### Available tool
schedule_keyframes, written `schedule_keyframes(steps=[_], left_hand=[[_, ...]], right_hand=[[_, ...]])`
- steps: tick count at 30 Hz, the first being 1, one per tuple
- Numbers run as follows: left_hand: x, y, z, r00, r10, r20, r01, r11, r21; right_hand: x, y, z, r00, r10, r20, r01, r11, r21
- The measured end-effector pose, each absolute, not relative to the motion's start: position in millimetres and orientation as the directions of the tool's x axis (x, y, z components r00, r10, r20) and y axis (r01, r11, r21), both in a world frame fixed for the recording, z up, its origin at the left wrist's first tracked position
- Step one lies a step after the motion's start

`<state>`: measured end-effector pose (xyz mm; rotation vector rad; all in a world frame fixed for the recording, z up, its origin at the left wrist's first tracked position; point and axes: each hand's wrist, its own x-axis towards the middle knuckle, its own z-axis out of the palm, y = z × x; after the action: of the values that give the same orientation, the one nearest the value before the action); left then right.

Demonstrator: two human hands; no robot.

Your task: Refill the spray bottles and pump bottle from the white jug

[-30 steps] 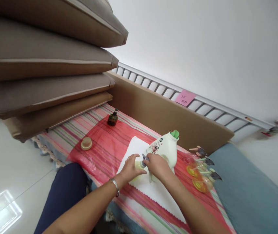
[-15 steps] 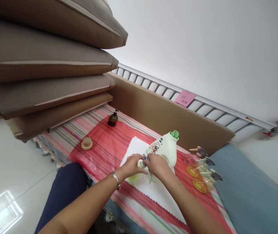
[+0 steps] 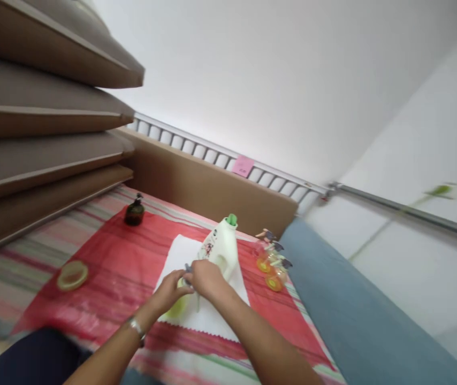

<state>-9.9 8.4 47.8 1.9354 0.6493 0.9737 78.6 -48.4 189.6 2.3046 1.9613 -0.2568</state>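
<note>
Fingers of the left hand (image 3: 168,293) curl round the upper part of a small bottle (image 3: 177,307), narrowed on it; those of the right hand (image 3: 207,279) pinch its grey pump top (image 3: 188,269), though their tips are mostly hidden; the bottle is over a white cloth (image 3: 220,327), its long axis running from the yellowish base, just below the left fingers, up to the pump between the hands; whether it stands fully upright I cannot tell; the left hand is nearer its body, the right nearer its top; a pale jug (image 3: 225,248) stands just beyond the right hand.
</note>
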Motion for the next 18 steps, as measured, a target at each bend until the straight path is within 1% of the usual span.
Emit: schedule_keyframes(steps=[2, 4, 6, 9, 10, 11, 12, 15, 16, 18], left_hand=[[-9, 10, 41, 0.574, 0.719, 0.392, 0.036, -0.501, 0.865], [-9, 11, 33, 0.509, 0.784, 0.354, 0.030, -0.428, 0.903], [-10, 11, 26, 0.477, 0.823, 0.309, 0.046, -0.374, 0.926], [-12, 12, 20, 0.530, 0.805, 0.267, 0.044, -0.341, 0.939], [-13, 13, 20, 0.558, 0.789, 0.259, 0.038, -0.336, 0.941], [-13, 14, 21, 0.586, 0.769, 0.255, 0.028, -0.334, 0.942], [-12, 14, 22, 0.617, 0.744, 0.256, 0.011, -0.333, 0.943], [-9, 11, 27, 0.729, 0.628, 0.272, -0.058, -0.339, 0.939], [-7, 8, 30, 0.762, 0.587, 0.273, -0.069, -0.346, 0.936], [-4, 1, 35, 0.794, 0.548, 0.264, -0.052, -0.370, 0.927]], right_hand=[[87, -53, 194, 0.103, 0.979, -0.177, 0.983, -0.128, -0.133], [98, -60, 197, 0.014, 0.987, -0.161, 0.970, -0.053, -0.238], [108, -69, 200, -0.095, 0.981, -0.172, 0.945, 0.034, -0.326], [119, -81, 200, -0.204, 0.960, -0.191, 0.911, 0.115, -0.396], [121, -84, 199, -0.226, 0.958, -0.174, 0.911, 0.145, -0.387], [122, -88, 198, -0.252, 0.957, -0.140, 0.919, 0.192, -0.343], [123, -92, 197, -0.284, 0.954, -0.097, 0.931, 0.250, -0.265], [125, -104, 193, -0.389, 0.921, -0.003, 0.920, 0.389, 0.046], [126, -109, 192, -0.401, 0.916, 0.009, 0.911, 0.398, 0.113], [131, -119, 192, -0.369, 0.930, 0.008, 0.920, 0.363, 0.148]])
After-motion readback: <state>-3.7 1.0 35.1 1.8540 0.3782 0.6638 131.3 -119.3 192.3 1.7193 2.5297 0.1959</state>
